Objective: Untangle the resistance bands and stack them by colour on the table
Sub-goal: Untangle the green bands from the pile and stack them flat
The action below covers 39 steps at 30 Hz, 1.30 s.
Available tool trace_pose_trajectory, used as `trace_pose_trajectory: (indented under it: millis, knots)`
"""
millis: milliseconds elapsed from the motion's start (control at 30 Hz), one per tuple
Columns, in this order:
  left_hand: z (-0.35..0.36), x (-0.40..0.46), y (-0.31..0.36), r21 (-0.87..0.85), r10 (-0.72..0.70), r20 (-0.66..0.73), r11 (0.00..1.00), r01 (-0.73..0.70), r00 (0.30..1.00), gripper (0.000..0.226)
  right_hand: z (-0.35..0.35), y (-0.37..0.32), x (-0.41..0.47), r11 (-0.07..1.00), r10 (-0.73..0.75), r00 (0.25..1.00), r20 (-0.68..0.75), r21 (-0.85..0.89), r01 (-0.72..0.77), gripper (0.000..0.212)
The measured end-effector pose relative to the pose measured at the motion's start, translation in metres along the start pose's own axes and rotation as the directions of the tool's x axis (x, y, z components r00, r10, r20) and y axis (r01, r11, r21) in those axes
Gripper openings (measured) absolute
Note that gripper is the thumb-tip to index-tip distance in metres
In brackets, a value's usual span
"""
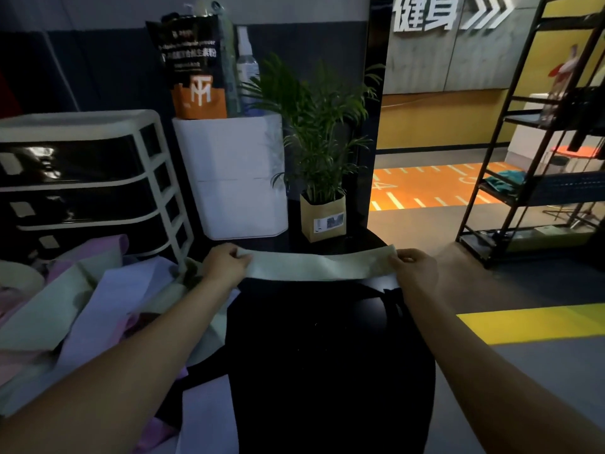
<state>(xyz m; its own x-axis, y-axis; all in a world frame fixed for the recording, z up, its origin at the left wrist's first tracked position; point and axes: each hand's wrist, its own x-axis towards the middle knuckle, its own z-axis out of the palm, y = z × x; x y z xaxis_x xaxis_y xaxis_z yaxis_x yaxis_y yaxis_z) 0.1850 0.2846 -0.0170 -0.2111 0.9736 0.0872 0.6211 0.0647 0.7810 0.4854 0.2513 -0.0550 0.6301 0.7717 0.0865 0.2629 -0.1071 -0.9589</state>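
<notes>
Pinching a pale green band (pixel 319 267) stretched flat, long axis left-right, left hand (pixel 226 265), right hand (pixel 414 268).

Dim at my table. Drawer unit (pixel 88 188) at 10 o'clock, metal shelf (pixel 537 178) at 2, orange floor (pixel 422 188) beyond.

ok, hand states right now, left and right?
Left hand: pinching one end of the flat pale green resistance band.
Right hand: pinching its other end.
</notes>
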Motion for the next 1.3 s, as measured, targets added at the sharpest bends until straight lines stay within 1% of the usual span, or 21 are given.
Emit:
trace_pose_trajectory:
  millis: [100,167,267,367,400,433,500,567,633,700,733,800,867,933,1033,1167,1233,1300]
  knots:
    - [0.011,0.003,-0.004,0.138,0.017,-0.035,0.990,-0.012,0.999,0.024,0.004,0.012,0.009,0.998,-0.025,1.000,0.002,-0.064,0.025,0.015]
    - [0.018,0.006,-0.007,0.168,0.014,-0.040,0.986,-0.007,0.999,0.018,0.008,0.017,0.014,0.995,-0.049,0.999,-0.002,-0.082,0.049,0.010]
    - [0.026,0.011,-0.011,0.199,0.015,-0.055,0.980,-0.004,0.998,0.023,0.012,0.020,0.018,0.987,-0.083,0.996,-0.013,-0.139,0.081,0.009]
    - [0.033,0.013,-0.014,0.217,-0.012,-0.031,0.976,0.018,0.999,0.012,0.016,0.025,0.021,0.967,-0.119,0.993,-0.005,-0.230,0.114,0.011]
    - [0.034,0.013,-0.015,0.226,-0.023,-0.019,0.974,0.026,1.000,0.014,0.017,0.024,0.020,0.960,-0.124,0.992,0.005,-0.254,0.121,0.013]
    - [0.035,0.012,-0.015,0.249,-0.020,-0.007,0.968,0.021,1.000,0.021,0.018,0.025,0.021,0.954,-0.141,0.990,0.017,-0.263,0.140,0.016]
    - [0.038,0.009,-0.016,0.314,0.055,0.010,0.948,-0.055,0.998,0.037,0.019,0.025,0.018,0.920,-0.192,0.979,0.065,-0.334,0.203,0.024]
    - [0.041,0.002,-0.015,0.303,0.211,0.060,0.928,-0.219,0.976,0.046,0.017,0.020,0.010,0.842,-0.250,0.960,0.127,-0.461,0.280,0.026]
    - [0.047,-0.006,-0.015,0.254,0.364,0.168,0.882,-0.397,0.916,0.050,0.019,0.013,-0.001,0.801,-0.320,0.915,0.245,-0.446,0.399,0.036]
    - [0.053,-0.012,-0.016,0.252,0.440,0.267,0.827,-0.503,0.857,0.049,0.025,0.005,-0.014,0.774,-0.339,0.843,0.416,-0.385,0.502,0.044]
    - [0.056,-0.013,-0.016,0.253,0.455,0.288,0.813,-0.525,0.843,0.047,0.028,0.003,-0.019,0.752,-0.333,0.804,0.492,-0.375,0.542,0.046]
    - [0.062,-0.014,-0.017,0.233,0.460,0.285,0.818,-0.526,0.841,0.041,0.035,0.003,-0.024,0.704,-0.324,0.755,0.569,-0.388,0.595,0.045]
    - [0.065,-0.013,-0.019,0.225,0.447,0.279,0.830,-0.511,0.850,0.036,0.037,0.006,-0.024,0.686,-0.325,0.752,0.574,-0.404,0.605,0.041]
    - [0.067,-0.011,-0.021,0.232,0.438,0.269,0.835,-0.499,0.858,0.032,0.037,0.008,-0.022,0.694,-0.334,0.754,0.565,-0.394,0.603,0.034]
    - [0.067,-0.011,-0.020,0.244,0.433,0.259,0.835,-0.492,0.863,0.031,0.036,0.011,-0.021,0.672,-0.351,0.733,0.583,-0.388,0.630,0.028]
    - [0.059,-0.017,-0.014,0.279,0.412,0.306,0.823,-0.495,0.858,0.035,0.034,0.009,-0.024,0.656,-0.362,0.729,0.581,-0.397,0.641,0.028]
    - [0.048,-0.021,-0.010,0.307,0.425,0.289,0.808,-0.503,0.858,0.035,0.033,0.006,-0.027,0.651,-0.360,0.726,0.586,-0.400,0.645,0.030]
    - [0.031,-0.025,-0.005,0.348,0.447,0.278,0.778,-0.523,0.850,0.034,0.038,-0.001,-0.037,0.678,-0.360,0.746,0.561,-0.392,0.622,0.033]
